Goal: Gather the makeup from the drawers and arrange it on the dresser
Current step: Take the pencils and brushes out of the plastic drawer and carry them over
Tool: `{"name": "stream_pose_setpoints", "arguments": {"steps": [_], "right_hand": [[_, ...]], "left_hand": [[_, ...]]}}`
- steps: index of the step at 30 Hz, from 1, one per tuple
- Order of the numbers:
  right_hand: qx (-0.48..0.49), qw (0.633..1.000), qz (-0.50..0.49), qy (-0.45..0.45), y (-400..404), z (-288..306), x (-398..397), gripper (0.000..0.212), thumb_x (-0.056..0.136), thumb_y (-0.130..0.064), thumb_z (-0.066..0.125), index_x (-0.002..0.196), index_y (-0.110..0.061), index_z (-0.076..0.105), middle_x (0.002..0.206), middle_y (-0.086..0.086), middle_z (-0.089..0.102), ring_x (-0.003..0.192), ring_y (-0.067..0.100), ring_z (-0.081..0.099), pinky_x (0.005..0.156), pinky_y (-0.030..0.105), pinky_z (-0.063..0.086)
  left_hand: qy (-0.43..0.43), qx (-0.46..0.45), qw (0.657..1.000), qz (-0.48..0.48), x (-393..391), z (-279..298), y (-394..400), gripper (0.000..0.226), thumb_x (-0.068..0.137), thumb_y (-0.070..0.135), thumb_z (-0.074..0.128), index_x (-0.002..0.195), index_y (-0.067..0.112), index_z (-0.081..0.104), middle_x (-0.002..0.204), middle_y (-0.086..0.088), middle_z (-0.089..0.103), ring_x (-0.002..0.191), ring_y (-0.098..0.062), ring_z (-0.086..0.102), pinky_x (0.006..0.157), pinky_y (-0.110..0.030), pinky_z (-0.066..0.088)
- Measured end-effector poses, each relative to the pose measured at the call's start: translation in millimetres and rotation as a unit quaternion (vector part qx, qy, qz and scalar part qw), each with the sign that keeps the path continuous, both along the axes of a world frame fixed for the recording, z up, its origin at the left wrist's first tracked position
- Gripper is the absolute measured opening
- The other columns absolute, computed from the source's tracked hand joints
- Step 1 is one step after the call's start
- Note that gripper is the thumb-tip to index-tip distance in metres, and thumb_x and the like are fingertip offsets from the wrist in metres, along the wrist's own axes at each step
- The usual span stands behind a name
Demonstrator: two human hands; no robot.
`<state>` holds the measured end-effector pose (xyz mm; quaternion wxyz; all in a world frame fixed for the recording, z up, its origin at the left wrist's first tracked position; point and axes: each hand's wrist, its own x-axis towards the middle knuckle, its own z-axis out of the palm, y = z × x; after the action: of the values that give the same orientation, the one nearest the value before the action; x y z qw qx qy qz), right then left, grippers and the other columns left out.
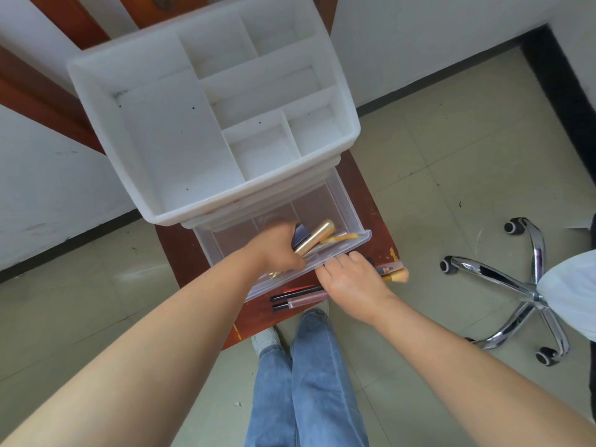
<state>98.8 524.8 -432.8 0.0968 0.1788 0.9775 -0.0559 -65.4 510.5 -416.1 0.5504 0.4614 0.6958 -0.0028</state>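
A white plastic organizer point(96, 101) with empty top compartments stands on a red-brown dresser point(180, 253). Its clear lower drawer point(342, 208) is pulled out toward me. My left hand point(277, 246) is inside the drawer, closed around a gold tube point(317, 235) and a dark flat item point(300, 232). A yellow-orange item point(342, 237) lies in the drawer beside them. My right hand point(351, 282) grips the drawer's front edge. Slim dark pencils and a pink gloss tube point(303, 298) lie on the dresser in front of the drawer, and a wooden-handled brush point(395, 274) lies to their right.
A chrome five-star chair base point(519, 285) on casters stands on the tiled floor at right, with a white item point(571, 285) above it. White walls with dark skirting lie behind. My jeans-clad legs point(309, 375) are right against the dresser's front edge.
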Motion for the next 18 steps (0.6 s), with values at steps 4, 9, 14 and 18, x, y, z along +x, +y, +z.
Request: {"name": "stream_pose_setpoints", "arguments": {"steps": [4, 9, 14, 18], "right_hand": [[-0.022, 1.000, -0.010, -0.016, 0, 2, 0, 0.039, 0.033, -0.010, 0.086, 0.069, -0.012, 0.069, 0.059, 0.003, 0.064, 0.052, 0.019, 0.062, 0.050, 0.023, 0.048], [-0.029, 0.998, -0.022, -0.042, 1, 10, -4, 0.041, 0.024, -0.005, 0.082, 0.062, -0.011, 0.065, 0.054, 0.003, 0.060, 0.046, 0.020, 0.057, 0.046, 0.020, 0.043], [-0.039, 0.997, -0.032, -0.060, 1, 17, -12, 0.049, 0.017, -0.004, 0.080, 0.063, -0.010, 0.066, 0.053, 0.002, 0.059, 0.045, 0.019, 0.056, 0.045, 0.019, 0.043], [-0.039, 0.997, -0.033, -0.061, 0, 23, -32, 0.054, 0.013, -0.004, 0.082, 0.065, -0.008, 0.068, 0.053, 0.004, 0.061, 0.045, 0.019, 0.059, 0.046, 0.018, 0.045]], "left_hand": [[0.008, -0.002, 1.000, 0.020, 1, 2, -2, 0.036, 0.075, 0.013, 0.067, 0.106, 0.008, 0.049, 0.091, -0.005, 0.048, 0.081, -0.019, 0.048, 0.062, -0.023, 0.038], [0.047, 0.002, 0.999, -0.003, -6, 12, -9, 0.026, 0.074, 0.012, 0.066, 0.089, 0.012, 0.045, 0.079, -0.002, 0.047, 0.076, -0.019, 0.046, 0.065, -0.028, 0.036], [0.065, 0.032, 0.995, 0.073, -32, 34, -35, 0.022, 0.072, 0.018, 0.068, 0.087, 0.010, 0.055, 0.081, -0.008, 0.058, 0.070, -0.020, 0.053, 0.060, -0.026, 0.039], [0.080, 0.070, 0.988, 0.113, -49, 62, -59, 0.028, 0.071, 0.011, 0.067, 0.067, 0.019, 0.041, 0.062, 0.003, 0.043, 0.059, -0.016, 0.046, 0.047, -0.020, 0.031]]}}
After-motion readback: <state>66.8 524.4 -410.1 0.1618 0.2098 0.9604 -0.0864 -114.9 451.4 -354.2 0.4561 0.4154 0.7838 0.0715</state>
